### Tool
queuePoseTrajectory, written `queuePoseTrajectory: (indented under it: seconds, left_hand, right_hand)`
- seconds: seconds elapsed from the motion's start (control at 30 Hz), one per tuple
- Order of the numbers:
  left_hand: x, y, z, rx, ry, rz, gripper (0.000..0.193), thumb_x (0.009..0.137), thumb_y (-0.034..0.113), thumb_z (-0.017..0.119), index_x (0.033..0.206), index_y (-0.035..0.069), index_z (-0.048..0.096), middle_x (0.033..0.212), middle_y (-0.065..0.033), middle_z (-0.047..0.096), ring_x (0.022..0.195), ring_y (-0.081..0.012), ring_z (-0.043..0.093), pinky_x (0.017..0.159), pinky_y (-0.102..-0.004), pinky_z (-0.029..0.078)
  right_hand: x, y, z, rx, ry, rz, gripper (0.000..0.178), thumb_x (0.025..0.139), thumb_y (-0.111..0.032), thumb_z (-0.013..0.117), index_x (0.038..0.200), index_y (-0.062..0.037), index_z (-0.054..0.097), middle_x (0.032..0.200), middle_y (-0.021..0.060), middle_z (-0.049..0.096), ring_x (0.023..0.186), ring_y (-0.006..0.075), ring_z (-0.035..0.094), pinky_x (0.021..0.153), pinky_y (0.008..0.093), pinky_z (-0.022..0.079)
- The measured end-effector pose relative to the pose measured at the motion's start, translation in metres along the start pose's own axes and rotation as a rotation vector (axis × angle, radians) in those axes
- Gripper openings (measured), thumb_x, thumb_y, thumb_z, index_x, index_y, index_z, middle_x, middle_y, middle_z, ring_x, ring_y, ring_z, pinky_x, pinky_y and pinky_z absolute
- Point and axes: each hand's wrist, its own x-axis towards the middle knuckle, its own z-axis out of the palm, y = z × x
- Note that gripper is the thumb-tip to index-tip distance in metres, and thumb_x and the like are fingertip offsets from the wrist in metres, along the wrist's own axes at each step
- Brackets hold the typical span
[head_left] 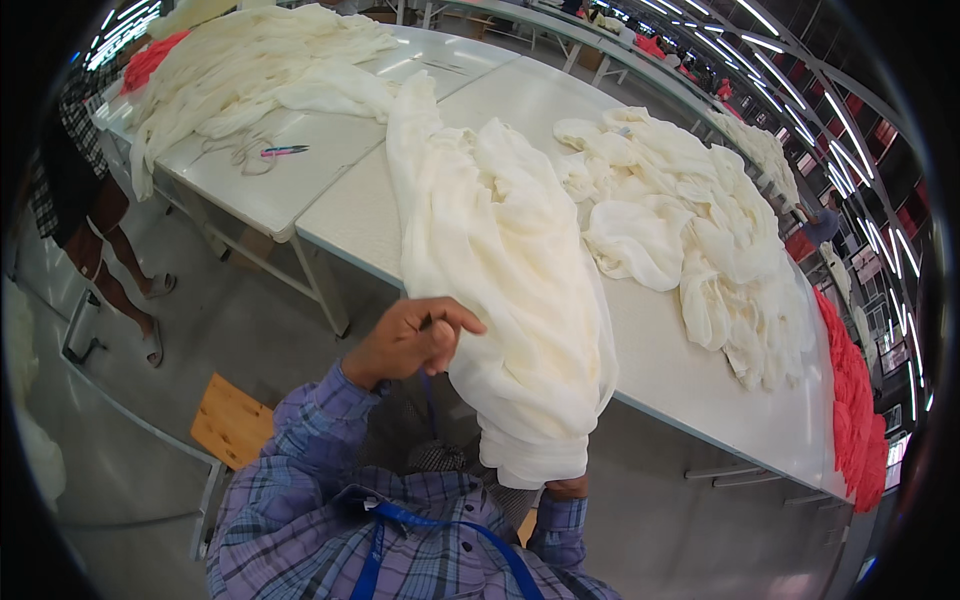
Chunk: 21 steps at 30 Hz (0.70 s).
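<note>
A long piece of cream cloth (510, 260), gathered and thick at its near end, hangs over the front edge of the white table (345, 215). My left hand (415, 338) is raised beside its left side, with the index finger stretched out and the other fingers partly curled. Nothing shows in that hand. At the cloth's banded lower end, my right hand (568, 487) disappears behind or into the fabric. Only its wrist area is visible, and its fingers are hidden.
Cream cloth heaps lie on the right (700, 220) and far left (250, 75). Coloured pens (284, 151) rest on the table. Red cloth (850, 400) hangs off the right end. A wooden stool (232, 420) stands at lower left, and another person (100, 210) stands on the left.
</note>
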Motion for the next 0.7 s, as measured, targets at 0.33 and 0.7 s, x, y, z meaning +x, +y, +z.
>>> queuePoseTrajectory:
  seconds: [0.33, 0.7]
  left_hand:
    - [0.084, 0.007, -0.093, 0.257, 0.514, 0.072, 0.036, 0.105, 0.029, 0.053, 0.125, 0.0, 0.06, 0.095, -0.0043, 0.065, 0.064, -0.0065, 0.059, 0.053, -0.0204, 0.044]
    - [0.115, -0.032, -0.149, 0.545, 0.379, -0.326, 0.035, 0.104, 0.033, 0.051, 0.12, 0.005, 0.064, 0.085, -0.0008, 0.063, 0.059, -0.0037, 0.055, 0.049, -0.0205, 0.04]
  right_hand:
    - [-0.048, -0.033, -0.018, -0.42, 0.248, 0.051, 0.052, 0.098, -0.019, 0.06, 0.142, 0.0035, 0.045, 0.133, 0.017, 0.059, 0.119, 0.0273, 0.061, 0.101, 0.041, 0.05]
    - [-0.079, -0.084, -0.014, -0.81, 0.437, 0.043, 0.056, 0.097, -0.026, 0.061, 0.142, 0.0033, 0.044, 0.133, 0.0177, 0.059, 0.117, 0.0271, 0.061, 0.099, 0.0404, 0.05]
